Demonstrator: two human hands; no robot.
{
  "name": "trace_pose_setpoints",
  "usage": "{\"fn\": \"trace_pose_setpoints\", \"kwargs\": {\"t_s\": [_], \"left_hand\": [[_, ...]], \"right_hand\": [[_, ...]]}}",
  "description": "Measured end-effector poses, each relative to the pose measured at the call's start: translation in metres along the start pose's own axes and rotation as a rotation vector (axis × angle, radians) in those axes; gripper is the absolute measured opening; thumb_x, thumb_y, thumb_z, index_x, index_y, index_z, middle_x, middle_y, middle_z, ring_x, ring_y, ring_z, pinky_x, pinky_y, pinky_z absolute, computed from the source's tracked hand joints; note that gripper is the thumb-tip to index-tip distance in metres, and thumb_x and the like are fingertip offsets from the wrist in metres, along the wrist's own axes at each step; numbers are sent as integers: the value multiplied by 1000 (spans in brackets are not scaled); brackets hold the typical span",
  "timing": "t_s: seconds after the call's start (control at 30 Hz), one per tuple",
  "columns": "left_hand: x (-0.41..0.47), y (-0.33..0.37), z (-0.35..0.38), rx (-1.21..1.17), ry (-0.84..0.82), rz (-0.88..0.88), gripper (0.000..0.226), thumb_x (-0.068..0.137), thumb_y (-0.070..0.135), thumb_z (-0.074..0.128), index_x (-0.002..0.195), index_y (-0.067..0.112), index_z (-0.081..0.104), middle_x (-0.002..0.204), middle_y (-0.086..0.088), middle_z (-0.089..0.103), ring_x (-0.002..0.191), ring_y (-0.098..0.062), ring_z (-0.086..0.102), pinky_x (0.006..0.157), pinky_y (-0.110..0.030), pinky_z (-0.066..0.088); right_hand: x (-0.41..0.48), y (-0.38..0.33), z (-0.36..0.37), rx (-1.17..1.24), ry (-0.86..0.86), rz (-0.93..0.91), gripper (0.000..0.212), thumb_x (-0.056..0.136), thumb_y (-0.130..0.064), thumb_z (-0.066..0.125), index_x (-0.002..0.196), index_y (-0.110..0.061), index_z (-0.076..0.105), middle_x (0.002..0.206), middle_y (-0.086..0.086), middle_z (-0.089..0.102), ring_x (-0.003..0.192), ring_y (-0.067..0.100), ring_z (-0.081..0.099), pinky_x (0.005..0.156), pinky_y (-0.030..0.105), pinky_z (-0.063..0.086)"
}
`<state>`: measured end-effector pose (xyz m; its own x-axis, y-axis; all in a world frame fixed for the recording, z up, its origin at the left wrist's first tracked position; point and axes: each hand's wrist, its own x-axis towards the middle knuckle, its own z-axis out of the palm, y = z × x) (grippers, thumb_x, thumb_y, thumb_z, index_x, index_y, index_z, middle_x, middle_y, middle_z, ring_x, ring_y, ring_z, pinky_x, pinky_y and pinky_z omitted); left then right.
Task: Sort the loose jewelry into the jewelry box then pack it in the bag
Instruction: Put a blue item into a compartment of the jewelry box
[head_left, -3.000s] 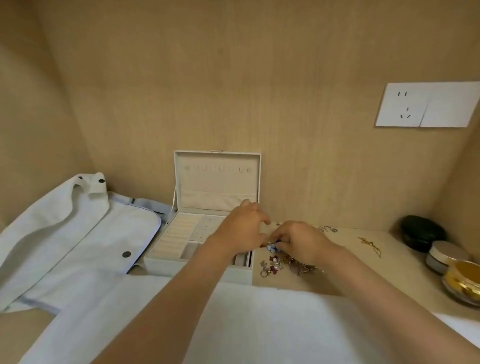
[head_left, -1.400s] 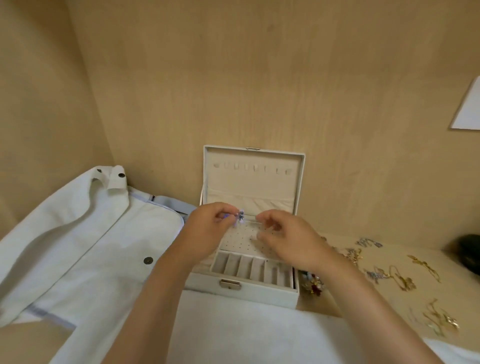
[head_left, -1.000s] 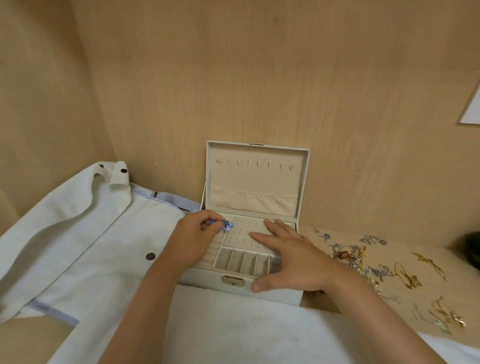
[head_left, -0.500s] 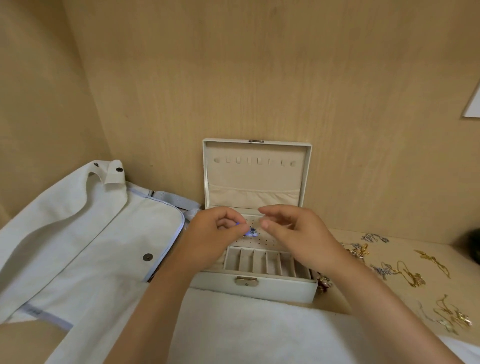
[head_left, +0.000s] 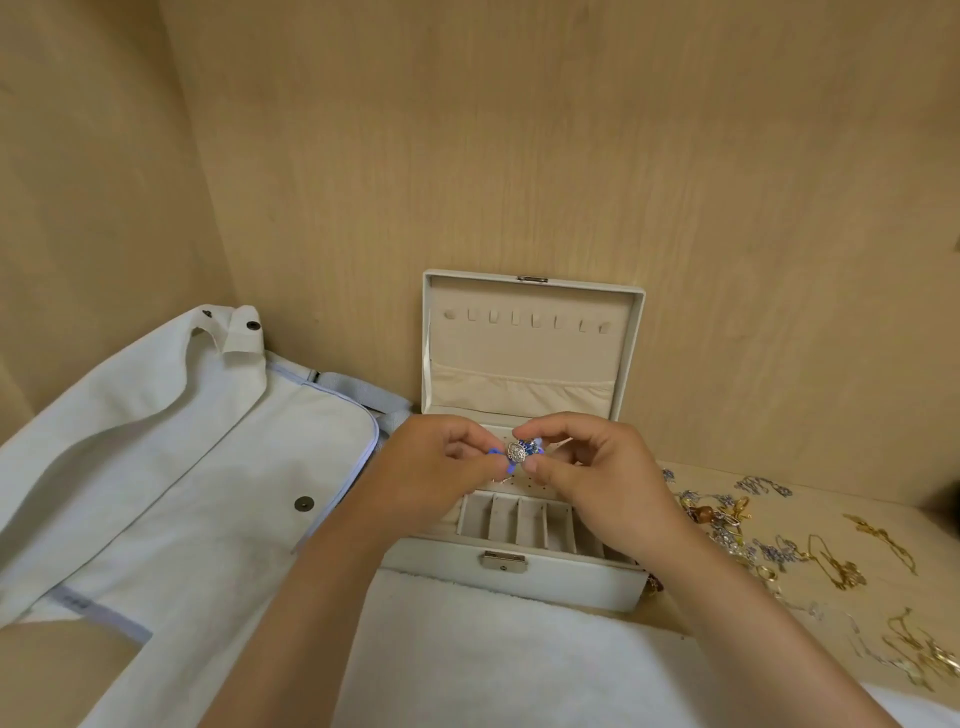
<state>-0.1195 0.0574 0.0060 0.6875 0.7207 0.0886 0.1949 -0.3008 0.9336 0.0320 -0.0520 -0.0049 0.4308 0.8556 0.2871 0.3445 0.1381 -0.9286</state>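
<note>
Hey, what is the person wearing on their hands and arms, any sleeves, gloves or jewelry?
Nothing worn shows. The left hand and right hand are ungloved, no rings visible. The left forearm and right forearm are bare to the frame's edge: no sleeve, watch or bracelet.

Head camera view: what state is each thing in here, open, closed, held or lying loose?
Jewelry box: open, lid upright against the wall, visible front slots empty.
Blue and silver jewelry piece: pinched by both hands above the box.
Left hand: pinching the piece.
Right hand: pinching the piece.
Loose jewelry: scattered on the shelf right of the box.
Bag: lying flat left of the box; open or closed unclear.
</note>
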Motion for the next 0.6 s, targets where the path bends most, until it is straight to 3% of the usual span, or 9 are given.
{"fn": "trace_pose_setpoints", "kwargs": {"t_s": [0.1,0.2,0.4,0.5,0.6], "left_hand": [[0,-1,-1,-15,69,-17,3,82,16,77,84,16,75,66,-1,70,60,-9,58,61,-23,48],[0,-1,-4,-57,96,-8,5,84,10,74,87,14,76,69,-1,73,64,-11,61,65,-24,49],[-2,-2,-7,-100,68,21,6,82,12,77,88,14,78,82,-5,76,71,-10,67,74,-31,56],[-2,-1,-8,-109,51,11,8,82,11,78,90,12,76,79,-3,76,67,-9,66,71,-25,57],[-3,-1,-11,-99,29,21,3,85,10,74,88,10,75,70,-1,73,62,-9,62,66,-18,53]], "right_hand": [[-4,-3,5,2,-40,-103,27,84,1,74,94,-23,79,92,-2,73,74,14,61,73,32,52],[-4,-5,9,35,-41,-156,22,88,1,70,94,-18,80,94,2,74,86,17,67,81,32,54],[2,-1,16,74,31,29,24,83,-3,77,100,-20,75,85,-1,74,69,14,64,69,23,51],[2,1,18,-1,22,67,21,81,-10,81,95,-26,77,85,-1,76,72,19,69,76,33,57],[1,-1,19,24,3,82,13,81,-8,80,81,-21,78,70,2,73,58,13,58,61,28,51]]}}
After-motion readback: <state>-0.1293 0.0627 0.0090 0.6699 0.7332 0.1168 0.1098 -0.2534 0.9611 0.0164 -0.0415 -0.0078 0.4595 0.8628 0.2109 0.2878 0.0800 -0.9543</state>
